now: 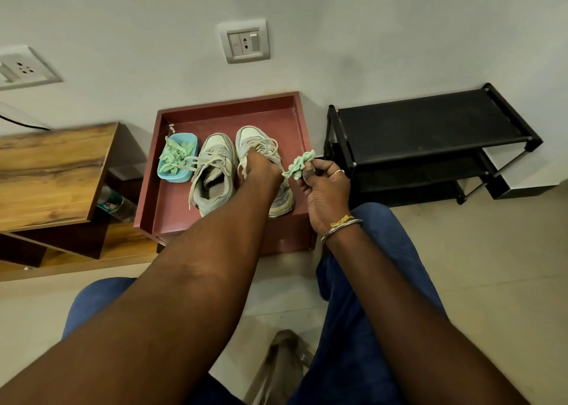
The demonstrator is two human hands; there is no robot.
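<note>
Two pale sneakers stand side by side in a dark red tray (299, 127) on the floor. My left hand (259, 169) reaches into the right sneaker (261, 146) and grips it at the laces and tongue. The left sneaker (212, 171) has loose laces spilling toward a blue tub (193, 141). That tub holds bunched green laces (173, 155). My right hand (325, 186), with a ring and bangle, pinches a crumpled green lace (299, 166) just right of the right sneaker, above the tray's right edge.
A black shoe rack (430, 134) stands against the wall right of the tray. A wooden shelf unit (52, 174) stands at the left, with a bottle underneath. Wall sockets (246, 43) are above. My knees in blue trousers frame the tiled floor.
</note>
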